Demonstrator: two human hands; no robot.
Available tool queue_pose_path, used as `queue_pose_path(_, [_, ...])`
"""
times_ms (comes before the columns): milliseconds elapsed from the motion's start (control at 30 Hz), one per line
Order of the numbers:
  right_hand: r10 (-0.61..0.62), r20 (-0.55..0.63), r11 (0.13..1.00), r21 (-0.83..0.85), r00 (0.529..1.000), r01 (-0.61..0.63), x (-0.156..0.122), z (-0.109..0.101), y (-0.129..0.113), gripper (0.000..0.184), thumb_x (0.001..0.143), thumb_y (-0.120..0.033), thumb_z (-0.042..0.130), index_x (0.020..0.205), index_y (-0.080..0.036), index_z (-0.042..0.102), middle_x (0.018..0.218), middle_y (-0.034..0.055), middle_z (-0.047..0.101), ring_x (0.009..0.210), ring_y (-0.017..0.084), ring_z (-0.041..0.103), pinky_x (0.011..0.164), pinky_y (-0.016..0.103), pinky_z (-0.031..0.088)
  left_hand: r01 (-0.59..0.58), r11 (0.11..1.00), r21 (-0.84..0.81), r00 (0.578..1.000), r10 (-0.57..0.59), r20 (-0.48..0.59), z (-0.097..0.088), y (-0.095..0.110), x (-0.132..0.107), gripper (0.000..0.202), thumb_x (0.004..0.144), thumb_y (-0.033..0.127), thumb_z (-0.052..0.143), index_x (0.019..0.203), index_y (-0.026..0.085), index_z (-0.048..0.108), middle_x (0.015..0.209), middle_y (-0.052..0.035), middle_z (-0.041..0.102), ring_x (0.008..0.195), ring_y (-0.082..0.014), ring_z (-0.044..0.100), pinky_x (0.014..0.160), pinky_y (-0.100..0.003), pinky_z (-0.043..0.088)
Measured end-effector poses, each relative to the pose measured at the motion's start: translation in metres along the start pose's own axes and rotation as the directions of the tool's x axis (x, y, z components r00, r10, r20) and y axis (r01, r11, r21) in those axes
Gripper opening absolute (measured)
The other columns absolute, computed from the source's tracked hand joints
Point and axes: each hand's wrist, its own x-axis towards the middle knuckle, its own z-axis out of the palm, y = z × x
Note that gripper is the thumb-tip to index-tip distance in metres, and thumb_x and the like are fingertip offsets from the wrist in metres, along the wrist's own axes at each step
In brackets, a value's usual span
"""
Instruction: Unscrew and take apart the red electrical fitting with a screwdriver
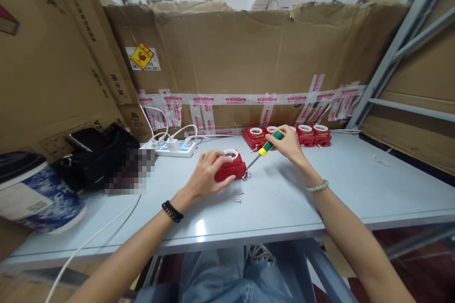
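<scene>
Head view: our left hand (208,175) clamps the red box (230,169); right fingers (284,139) grasp the screwdriver (268,144). Steep tilt may slip its tip off the screw.

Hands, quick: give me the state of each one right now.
Left hand: closed on the red housing, pressing it to the table.
Right hand: closed around the screwdriver.
</scene>
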Motion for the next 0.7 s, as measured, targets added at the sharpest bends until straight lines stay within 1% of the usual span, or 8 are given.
queue_pose_path(67, [0.037,0.011,0.999,0.016,0.999,-0.037,0.001,0.000,0.003,0.029,0.057,-0.032,0.065,0.077,-0.017,0.051,0.073,0.0017,0.056,0.060,0.017,0.059,0.045,0.030,0.051,0.078,0.997,-0.012,0.997,-0.078,-0.019,0.002,-0.008,0.001,0.060,0.071,0.044,0.063,0.122,0.020,0.042,0.118,-0.0129,0.047,0.111,-0.0296,0.044,0.092,-0.048,0.035])
queue_pose_path(200, [-0.030,-0.072,0.998,-0.055,0.997,0.026,0.001,0.001,0.001,0.020,0.059,-0.026,0.058,0.076,-0.018,0.053,0.065,-0.0011,0.053,0.058,0.015,0.056,0.050,0.031,0.050,0.207,0.963,-0.173,0.965,-0.172,0.198,0.013,-0.024,0.000,0.088,0.064,0.048,0.069,0.135,0.021,0.024,0.127,-0.0135,0.042,0.108,-0.0289,0.049,0.090,-0.046,0.040])
queue_pose_path(300, [-0.142,-0.200,0.988,-0.084,0.969,0.128,0.001,0.001,0.001,0.019,0.063,-0.027,0.055,0.079,-0.019,0.053,0.064,-0.0028,0.050,0.058,0.014,0.053,0.056,0.032,0.050,0.261,0.939,-0.225,0.948,-0.205,0.244,0.016,-0.028,0.000,0.080,0.067,0.043,0.067,0.133,0.022,0.028,0.124,-0.0123,0.045,0.103,-0.0263,0.052,0.090,-0.045,0.042])
queue_pose_path(433, [-0.162,-0.219,0.987,-0.050,0.962,0.155,0.001,0.002,0.002,0.018,0.063,-0.027,0.054,0.079,-0.019,0.053,0.063,-0.0038,0.049,0.055,0.013,0.050,0.054,0.030,0.047,0.142,0.976,-0.168,0.989,-0.134,0.059,-0.003,-0.010,-0.002,0.063,0.069,0.038,0.066,0.125,0.022,0.041,0.127,-0.0130,0.042,0.118,-0.0301,0.040,0.097,-0.049,0.033])
queue_pose_path(500, [-0.176,-0.217,0.984,-0.052,0.960,0.168,0.001,0.001,0.002,0.019,0.063,-0.027,0.054,0.080,-0.019,0.053,0.063,-0.0041,0.049,0.055,0.013,0.049,0.055,0.030,0.047,0.019,0.962,-0.273,0.980,0.036,0.196,-0.014,0.005,-0.008,0.048,0.072,0.037,0.065,0.115,0.022,0.051,0.115,-0.0098,0.050,0.107,-0.0251,0.048,0.093,-0.042,0.038])
queue_pose_path(567, [-0.200,-0.232,0.980,-0.064,0.952,0.190,0.001,0.001,0.002,0.018,0.063,-0.026,0.054,0.080,-0.018,0.053,0.064,-0.0037,0.050,0.057,0.013,0.050,0.059,0.031,0.046,0.021,0.918,-0.395,0.898,0.156,0.411,-0.018,0.016,-0.015,0.037,0.073,0.041,0.065,0.103,0.021,0.059,0.097,-0.0058,0.057,0.089,-0.0191,0.055,0.081,-0.033,0.045])
queue_pose_path(633, [-0.209,-0.247,0.978,-0.069,0.946,0.198,0.002,0.001,0.001,0.017,0.062,-0.025,0.054,0.078,-0.018,0.053,0.065,-0.0032,0.051,0.059,0.013,0.050,0.063,0.032,0.046,0.102,0.894,-0.437,0.843,0.156,0.515,-0.014,0.021,-0.022,0.031,0.077,0.043,0.061,0.097,0.019,0.062,0.088,-0.0045,0.059,0.077,-0.0152,0.056,0.072,-0.027,0.046])
queue_pose_path(700, [-0.206,-0.252,0.978,-0.068,0.946,0.195,0.002,0.000,0.000,0.016,0.062,-0.024,0.054,0.077,-0.018,0.053,0.066,-0.0029,0.052,0.059,0.013,0.049,0.064,0.031,0.045,0.143,0.875,-0.463,0.837,0.142,0.528,-0.005,0.021,-0.025,0.026,0.081,0.040,0.057,0.093,0.018,0.064,0.086,-0.0044,0.060,0.075,-0.0136,0.056,0.069,-0.025,0.045])
